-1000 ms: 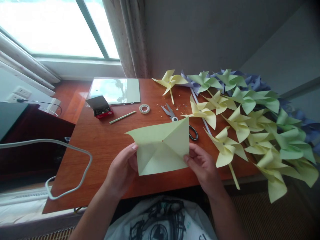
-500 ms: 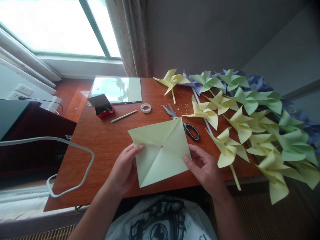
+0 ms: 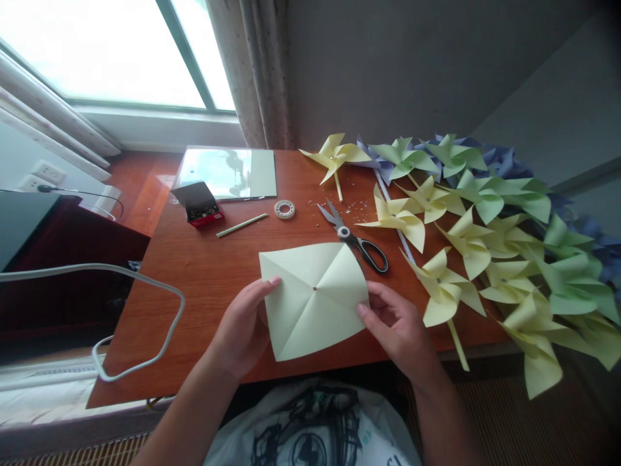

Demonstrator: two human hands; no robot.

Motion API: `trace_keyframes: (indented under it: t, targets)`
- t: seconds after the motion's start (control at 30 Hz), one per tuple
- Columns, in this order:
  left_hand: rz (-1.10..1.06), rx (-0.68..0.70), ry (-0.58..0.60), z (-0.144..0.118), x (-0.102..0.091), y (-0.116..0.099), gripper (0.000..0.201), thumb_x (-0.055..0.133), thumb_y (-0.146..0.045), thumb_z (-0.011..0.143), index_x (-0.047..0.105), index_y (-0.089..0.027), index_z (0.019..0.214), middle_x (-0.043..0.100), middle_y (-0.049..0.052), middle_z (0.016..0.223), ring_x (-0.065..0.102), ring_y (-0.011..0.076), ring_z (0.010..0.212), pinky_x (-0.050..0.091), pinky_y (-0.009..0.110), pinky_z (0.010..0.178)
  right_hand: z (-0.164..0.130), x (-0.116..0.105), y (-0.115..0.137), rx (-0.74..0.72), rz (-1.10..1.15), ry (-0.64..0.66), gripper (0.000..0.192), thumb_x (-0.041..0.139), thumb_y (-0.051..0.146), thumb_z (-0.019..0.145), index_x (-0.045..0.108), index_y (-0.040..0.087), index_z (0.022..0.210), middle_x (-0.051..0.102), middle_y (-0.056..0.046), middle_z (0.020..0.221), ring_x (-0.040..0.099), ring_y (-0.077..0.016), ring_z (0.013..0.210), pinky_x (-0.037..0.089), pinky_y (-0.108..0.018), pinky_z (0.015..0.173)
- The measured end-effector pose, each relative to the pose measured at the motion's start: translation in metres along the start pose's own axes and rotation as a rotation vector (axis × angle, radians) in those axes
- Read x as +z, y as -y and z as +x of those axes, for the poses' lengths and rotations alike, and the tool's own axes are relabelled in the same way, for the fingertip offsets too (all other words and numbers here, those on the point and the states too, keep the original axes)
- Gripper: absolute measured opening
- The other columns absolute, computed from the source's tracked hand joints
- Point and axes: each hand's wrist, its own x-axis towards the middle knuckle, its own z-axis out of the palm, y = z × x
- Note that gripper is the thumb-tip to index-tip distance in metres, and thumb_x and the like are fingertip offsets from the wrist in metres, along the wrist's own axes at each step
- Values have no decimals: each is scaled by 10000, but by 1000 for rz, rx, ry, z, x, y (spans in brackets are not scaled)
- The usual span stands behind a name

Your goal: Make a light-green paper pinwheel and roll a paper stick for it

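Note:
A pale yellow paper square (image 3: 313,298) with diagonal creases and a small hole at its centre lies low over the wooden desk (image 3: 204,278). My left hand (image 3: 242,327) pinches its left edge, thumb on top. Its right edge is pinched by my right hand (image 3: 395,323) the same way. Scissors with black handles (image 3: 356,238) lie just behind the sheet.
Many yellow, green and blue paper pinwheels (image 3: 466,239) cover the desk's right side. A tape roll (image 3: 284,209), a thin stick (image 3: 241,225), a small open box (image 3: 201,204) and a glossy sheet (image 3: 226,173) sit at the back left. A white cable (image 3: 145,291) loops off the left edge.
The sheet was tilted up toward me and is now lowered flatter toward the desk, uncovering the scissors. Both hands keep their grip on its edges.

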Motion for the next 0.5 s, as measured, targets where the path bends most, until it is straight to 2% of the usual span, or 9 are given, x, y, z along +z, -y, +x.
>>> trace_keyframes:
  t: [0.1,0.33,0.5]
  targets:
    - [-12,-13,10,1,-1,1,342,780,-314,766,746,-111,1040,810,108,886,771,306,831,612,350,702,0,0,0,13,4,12,318,697,369,913,725,212,1189,796,-86,1093,752,-272,1007,623,-366,860]
    - [62,128,-13,1,-3,2,399,822,-303,744,743,-129,1094,814,104,910,773,302,828,607,334,699,1,0,1,26,19,21,300,710,389,903,720,232,1158,792,-89,1116,748,-289,1037,628,-398,870]
    - [70,153,-4,1,-3,2,441,851,-325,726,748,-126,1107,814,123,915,774,311,819,607,350,708,3,1,-3,48,-4,0,355,747,436,871,721,228,1158,799,-97,1092,761,-298,997,635,-415,863]
